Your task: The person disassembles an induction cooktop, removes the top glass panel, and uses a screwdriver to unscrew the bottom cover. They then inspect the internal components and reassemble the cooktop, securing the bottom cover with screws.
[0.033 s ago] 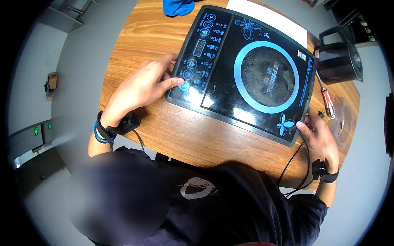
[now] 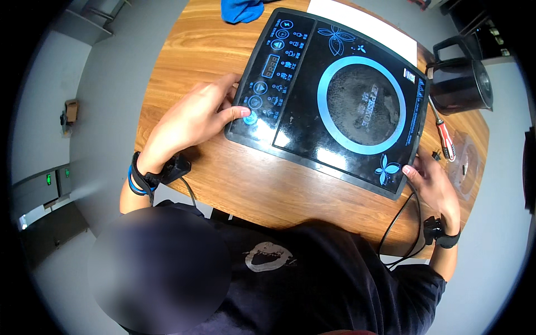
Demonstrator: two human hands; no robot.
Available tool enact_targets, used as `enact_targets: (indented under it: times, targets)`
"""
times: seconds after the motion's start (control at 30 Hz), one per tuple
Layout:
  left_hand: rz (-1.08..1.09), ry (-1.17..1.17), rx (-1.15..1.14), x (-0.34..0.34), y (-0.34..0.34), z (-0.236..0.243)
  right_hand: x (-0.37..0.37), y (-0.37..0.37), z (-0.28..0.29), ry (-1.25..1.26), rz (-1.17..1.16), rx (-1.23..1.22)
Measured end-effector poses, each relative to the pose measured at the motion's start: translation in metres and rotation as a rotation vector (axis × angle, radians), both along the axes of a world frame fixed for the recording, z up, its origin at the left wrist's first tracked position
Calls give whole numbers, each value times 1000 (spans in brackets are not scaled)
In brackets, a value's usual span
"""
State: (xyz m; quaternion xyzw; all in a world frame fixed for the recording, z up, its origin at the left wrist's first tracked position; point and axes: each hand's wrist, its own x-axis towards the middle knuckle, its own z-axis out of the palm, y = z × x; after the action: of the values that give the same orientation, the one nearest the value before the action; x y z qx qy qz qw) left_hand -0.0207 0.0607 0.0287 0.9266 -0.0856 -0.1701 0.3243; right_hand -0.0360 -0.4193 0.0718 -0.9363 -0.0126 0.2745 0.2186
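Note:
A black induction cooker [image 2: 304,106] with a blue ring, blue flower prints and a column of touch buttons lies at a slant on the wooden table. My left hand [image 2: 192,117] grips its left edge, the thumb on the glass by the lowest button and the other fingers partly hidden beyond the rim. At the near right corner, my right hand [image 2: 432,181] holds the edge with the thumb on top; its other fingers are mostly hidden. A black power cord [image 2: 399,215] hangs in a loop below that corner, and its plug [image 2: 436,155] shows beside my right hand.
A red-and-white-handled screwdriver [image 2: 445,139] lies right of the cooker, near a dark jug [image 2: 459,84] and a clear plastic piece [image 2: 466,167]. At the far side are a blue cloth [image 2: 242,10] and a white sheet [image 2: 368,22]. The wooden table [image 2: 240,178] has a curved edge.

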Motion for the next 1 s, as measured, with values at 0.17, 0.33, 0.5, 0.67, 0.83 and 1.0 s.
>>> enact_targets:
  times: [0.17, 0.33, 0.5, 0.67, 0.83, 1.0]
  targets:
    - [-29, -11, -36, 6, 6, 0, 1, -11, -12, -21, 17, 117]
    - [-120, -153, 114, 18, -2, 29, 8, -14, -13, -280, 154, 95]
    - [-281, -318, 103, 69, 1, 18, 33, -4, 4, -442, 429, 17]
    - [-358, -321, 151, 129, -4, -4, 49, 2, 13, -238, 465, -74]
    - [-362, -223, 199, 138, -7, -5, 44, 6, 13, -207, 467, -148]
    - [-365, -263, 118, 136, 5, -13, 56, 8, 17, -54, 330, -18]
